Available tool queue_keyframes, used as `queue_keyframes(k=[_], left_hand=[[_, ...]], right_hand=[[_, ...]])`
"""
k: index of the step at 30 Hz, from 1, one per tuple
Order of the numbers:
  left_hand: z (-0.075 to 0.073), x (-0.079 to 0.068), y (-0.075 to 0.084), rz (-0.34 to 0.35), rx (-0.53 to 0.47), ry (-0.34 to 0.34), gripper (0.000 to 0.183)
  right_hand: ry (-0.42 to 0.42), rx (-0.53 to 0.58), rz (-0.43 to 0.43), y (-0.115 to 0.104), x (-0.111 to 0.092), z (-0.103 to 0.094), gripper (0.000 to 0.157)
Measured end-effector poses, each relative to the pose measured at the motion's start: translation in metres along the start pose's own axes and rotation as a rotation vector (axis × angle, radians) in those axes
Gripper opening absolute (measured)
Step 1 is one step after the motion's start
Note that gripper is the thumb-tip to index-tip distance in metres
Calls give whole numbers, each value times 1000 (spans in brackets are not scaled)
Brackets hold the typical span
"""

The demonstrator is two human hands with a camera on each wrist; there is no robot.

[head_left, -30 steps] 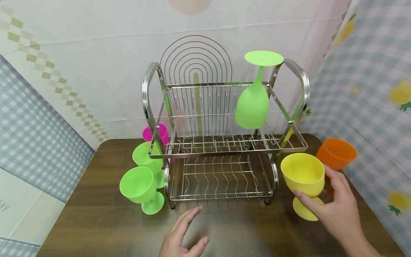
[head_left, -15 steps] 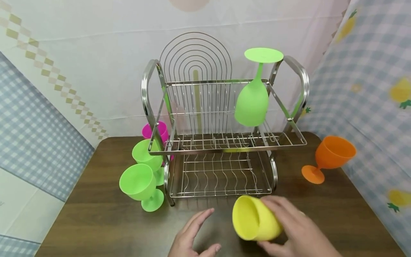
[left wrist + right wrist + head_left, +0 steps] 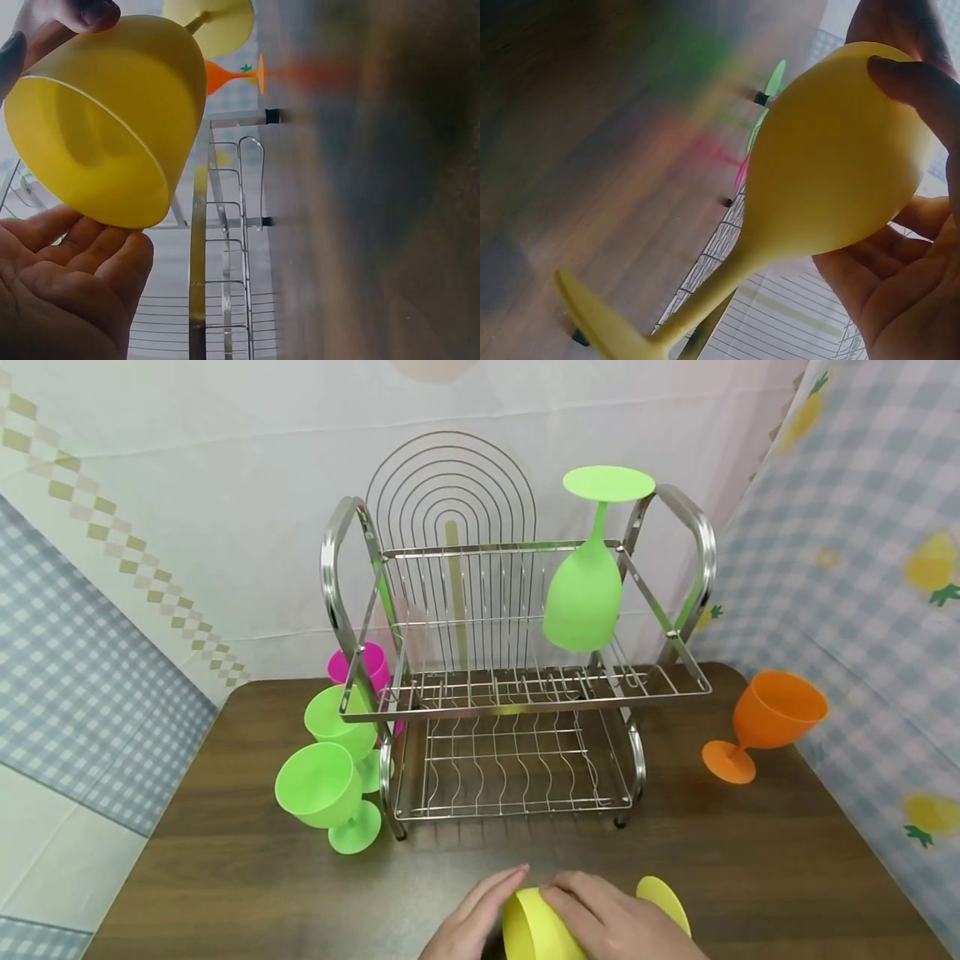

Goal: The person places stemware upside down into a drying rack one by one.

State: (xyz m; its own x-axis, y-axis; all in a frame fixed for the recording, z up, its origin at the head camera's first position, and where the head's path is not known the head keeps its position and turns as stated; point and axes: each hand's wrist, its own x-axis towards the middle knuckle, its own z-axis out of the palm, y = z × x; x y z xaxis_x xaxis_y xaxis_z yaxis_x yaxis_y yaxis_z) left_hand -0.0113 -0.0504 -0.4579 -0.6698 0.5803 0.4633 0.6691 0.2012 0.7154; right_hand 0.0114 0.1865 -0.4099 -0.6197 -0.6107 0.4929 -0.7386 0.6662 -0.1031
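Observation:
Tipped sideways near the front of the table, a yellow goblet (image 3: 543, 935) points its mouth left, toward my left hand, while its round foot (image 3: 663, 897) shows past my right hand. My right hand (image 3: 618, 922) grips the bowl, thumb on one side and fingers on the other, as the right wrist view shows around the bowl (image 3: 832, 157). Beside the rim is my left hand (image 3: 474, 918), fingers fairly straight. In the left wrist view its fingertips meet the lower edge of the goblet's mouth (image 3: 97, 142).
A two-tier metal dish rack (image 3: 517, 706) stands behind the hands. On its upper tier a green goblet (image 3: 585, 597) sits upside down. Two green goblets (image 3: 318, 785) and a magenta goblet (image 3: 371, 664) stand left of the rack; an orange goblet (image 3: 776, 710) stands right.
My right hand has taken the yellow goblet from the right side of the table, brought it left and forward to the front, and tipped it. My left hand has shifted right to its rim.

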Motion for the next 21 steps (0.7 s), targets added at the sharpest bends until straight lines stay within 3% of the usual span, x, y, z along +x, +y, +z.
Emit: queue_keyframes(k=[5, 10, 17, 21], left_hand=[[5, 0, -5, 120, 30, 45, 71], [6, -1, -7, 159, 9, 69, 69], [3, 0, -9, 111, -54, 104, 75], [2, 0, -11, 58, -166, 141, 79]], right_hand=[[4, -28, 7, -1, 0, 2, 60], [4, -30, 34, -4, -1, 3, 61], [17, -31, 74, -5, -2, -6, 73], [63, 57, 113, -2, -2, -14, 77]])
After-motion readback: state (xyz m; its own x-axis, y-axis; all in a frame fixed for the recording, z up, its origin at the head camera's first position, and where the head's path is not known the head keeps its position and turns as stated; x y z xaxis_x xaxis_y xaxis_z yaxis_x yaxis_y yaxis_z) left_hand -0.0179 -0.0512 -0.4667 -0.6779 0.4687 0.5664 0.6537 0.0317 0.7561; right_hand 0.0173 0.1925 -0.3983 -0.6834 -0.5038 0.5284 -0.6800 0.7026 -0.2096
